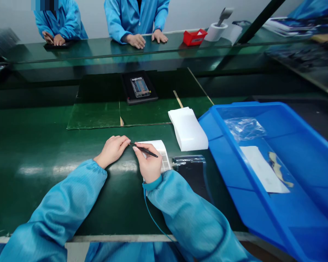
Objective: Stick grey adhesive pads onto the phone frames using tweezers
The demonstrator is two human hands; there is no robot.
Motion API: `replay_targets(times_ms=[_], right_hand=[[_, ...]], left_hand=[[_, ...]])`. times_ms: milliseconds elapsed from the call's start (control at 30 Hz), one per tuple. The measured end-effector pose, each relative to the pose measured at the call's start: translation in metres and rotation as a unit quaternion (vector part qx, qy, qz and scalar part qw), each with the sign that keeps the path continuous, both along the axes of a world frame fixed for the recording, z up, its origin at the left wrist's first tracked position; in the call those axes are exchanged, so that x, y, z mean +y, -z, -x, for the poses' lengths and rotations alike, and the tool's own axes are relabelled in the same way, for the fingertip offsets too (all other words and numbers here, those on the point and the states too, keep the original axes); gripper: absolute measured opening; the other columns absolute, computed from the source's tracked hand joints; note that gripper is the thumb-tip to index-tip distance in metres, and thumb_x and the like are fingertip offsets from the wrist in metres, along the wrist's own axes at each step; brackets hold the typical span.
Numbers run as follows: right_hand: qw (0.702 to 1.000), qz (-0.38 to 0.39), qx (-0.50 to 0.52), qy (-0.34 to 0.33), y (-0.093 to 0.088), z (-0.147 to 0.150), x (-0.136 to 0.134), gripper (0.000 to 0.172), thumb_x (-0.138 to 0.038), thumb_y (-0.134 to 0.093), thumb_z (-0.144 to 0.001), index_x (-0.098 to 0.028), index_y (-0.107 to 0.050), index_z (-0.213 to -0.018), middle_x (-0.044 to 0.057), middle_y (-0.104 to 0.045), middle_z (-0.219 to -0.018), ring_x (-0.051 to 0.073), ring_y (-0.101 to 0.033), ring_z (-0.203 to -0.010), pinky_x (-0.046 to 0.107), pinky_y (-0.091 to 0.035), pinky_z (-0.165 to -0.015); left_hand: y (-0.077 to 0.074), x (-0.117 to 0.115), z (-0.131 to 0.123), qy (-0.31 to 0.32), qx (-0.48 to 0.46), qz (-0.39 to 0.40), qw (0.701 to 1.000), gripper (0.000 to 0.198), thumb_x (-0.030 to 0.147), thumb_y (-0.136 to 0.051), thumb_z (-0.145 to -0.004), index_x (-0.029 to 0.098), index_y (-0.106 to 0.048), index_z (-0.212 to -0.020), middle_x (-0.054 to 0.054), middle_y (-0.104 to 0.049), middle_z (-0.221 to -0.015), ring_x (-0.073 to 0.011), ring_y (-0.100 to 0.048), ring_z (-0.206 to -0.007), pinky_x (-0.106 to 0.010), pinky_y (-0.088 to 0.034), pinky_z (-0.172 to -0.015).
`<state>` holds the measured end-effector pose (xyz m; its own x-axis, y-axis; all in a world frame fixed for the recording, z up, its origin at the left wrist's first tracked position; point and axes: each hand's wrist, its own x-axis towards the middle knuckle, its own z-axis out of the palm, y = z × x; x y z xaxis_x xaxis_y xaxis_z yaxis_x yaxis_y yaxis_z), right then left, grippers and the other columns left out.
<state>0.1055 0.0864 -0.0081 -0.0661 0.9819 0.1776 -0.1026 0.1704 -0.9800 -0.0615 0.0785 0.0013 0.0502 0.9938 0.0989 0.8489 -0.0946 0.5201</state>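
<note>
Thin black tweezers [146, 149] are in my right hand [151, 165], with their narrow end pointing left. That end meets the fingertips of my left hand [113, 150], whose thumb and fingers are pressed together; whatever they pinch is too small to make out. Partly covered by my right hand lies a white sheet with a printed grid [165, 160]. Just right of it is a dark sheet in clear film [191, 173], curled at its far edge. A white stack of paper [190, 129] rests a little farther away. A blue wrist cord [150, 214] hangs from my right cuff.
At the right stands a large blue bin [235, 182] with clear plastic and paper inside. Farther ahead, a phone frame [140, 87] lies on a black pad [128, 96] over a green board [98, 114]. Two people in blue coats work behind a raised ledge [93, 51] bearing a red box [194, 37].
</note>
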Motion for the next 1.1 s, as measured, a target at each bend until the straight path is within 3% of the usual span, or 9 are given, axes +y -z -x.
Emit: replay_targets(times_ms=[300,367,467,567,667,733,833,933,1100], right_hand=[[1.000,0.000,0.005,0.006,0.003,0.002,0.000,0.011,-0.028,-0.074,-0.082,-0.020,-0.072,-0.090,0.006,-0.077,-0.092,0.021,-0.074,-0.087,0.037,-0.062,-0.084],[1.000,0.003,0.009,0.002,0.004,0.003,0.001,0.013,-0.030,-0.074,-0.083,-0.020,-0.072,-0.090,0.007,-0.077,-0.092,0.021,-0.074,-0.086,0.037,-0.062,-0.083],[1.000,0.006,0.014,0.002,0.006,0.004,0.002,0.015,-0.032,-0.073,-0.082,-0.019,-0.072,-0.089,0.008,-0.077,-0.092,0.022,-0.074,-0.085,0.038,-0.062,-0.082],[1.000,0.009,0.017,0.006,0.008,0.003,0.003,0.017,-0.033,-0.074,-0.081,-0.018,-0.072,-0.088,0.009,-0.078,-0.091,0.023,-0.075,-0.084,0.038,-0.063,-0.081],[1.000,0.005,0.016,0.001,0.009,0.002,0.003,0.017,-0.033,-0.074,-0.082,-0.018,-0.072,-0.089,0.010,-0.078,-0.092,0.023,-0.075,-0.086,0.039,-0.062,-0.081],[1.000,0.002,0.016,-0.004,0.009,0.002,0.003,0.017,-0.034,-0.074,-0.082,-0.018,-0.072,-0.089,0.010,-0.078,-0.092,0.024,-0.075,-0.086,0.039,-0.063,-0.081],[1.000,0.002,0.018,-0.006,0.009,0.002,0.002,0.019,-0.036,-0.073,-0.082,-0.018,-0.072,-0.089,0.010,-0.078,-0.091,0.024,-0.075,-0.086,0.039,-0.062,-0.081],[1.000,0.000,0.021,-0.005,0.009,0.003,0.002,0.019,-0.036,-0.073,-0.082,-0.018,-0.072,-0.089,0.010,-0.077,-0.091,0.024,-0.075,-0.086,0.038,-0.062,-0.080],[1.000,-0.015,0.016,-0.012,0.011,0.003,0.004,0.018,-0.035,-0.073,-0.082,-0.018,-0.074,-0.089,0.009,-0.077,-0.091,0.023,-0.074,-0.085,0.039,-0.062,-0.081]], left_hand=[[-0.006,0.004,-0.002,-0.044,-0.045,-0.007,0.998,0.031,0.040,-0.043,-0.101,0.020,-0.064,-0.092,0.000,-0.069,-0.080,-0.0140,-0.061,-0.070,-0.025,-0.045,-0.070],[-0.012,0.023,-0.003,-0.060,-0.014,0.000,0.998,0.031,0.039,-0.042,-0.101,0.020,-0.065,-0.095,-0.001,-0.069,-0.080,-0.0139,-0.063,-0.070,-0.024,-0.047,-0.069],[-0.021,0.071,-0.006,-0.084,0.041,0.002,0.996,0.024,0.032,-0.047,-0.098,0.021,-0.065,-0.109,-0.003,-0.071,-0.084,-0.0179,-0.067,-0.078,-0.027,-0.048,-0.075],[-0.027,0.125,-0.007,-0.137,0.068,0.010,0.988,0.040,0.025,-0.055,-0.093,0.019,-0.056,-0.132,-0.012,-0.073,-0.097,-0.0251,-0.070,-0.092,-0.033,-0.049,-0.083],[-0.030,0.162,-0.003,-0.182,0.076,0.025,0.980,0.036,0.021,-0.059,-0.090,0.015,-0.061,-0.126,-0.020,-0.071,-0.103,-0.0323,-0.069,-0.101,-0.041,-0.049,-0.089],[-0.031,0.172,0.000,-0.194,0.068,0.026,0.978,0.025,0.020,-0.060,-0.089,0.015,-0.067,-0.112,-0.021,-0.071,-0.104,-0.0352,-0.067,-0.106,-0.045,-0.048,-0.093],[-0.032,0.168,0.009,-0.205,0.038,0.015,0.978,0.017,0.021,-0.062,-0.088,0.016,-0.067,-0.103,-0.020,-0.071,-0.102,-0.0365,-0.065,-0.111,-0.048,-0.045,-0.098],[-0.036,0.148,0.026,-0.223,-0.016,-0.003,0.975,0.022,0.025,-0.064,-0.088,0.019,-0.064,-0.109,-0.015,-0.072,-0.096,-0.0339,-0.067,-0.108,-0.047,-0.046,-0.098],[-0.039,0.099,0.059,-0.275,-0.170,-0.022,0.946,0.017,0.032,-0.062,-0.090,0.022,-0.058,-0.103,-0.004,-0.068,-0.075,-0.0207,-0.070,-0.067,-0.032,-0.055,-0.069]])
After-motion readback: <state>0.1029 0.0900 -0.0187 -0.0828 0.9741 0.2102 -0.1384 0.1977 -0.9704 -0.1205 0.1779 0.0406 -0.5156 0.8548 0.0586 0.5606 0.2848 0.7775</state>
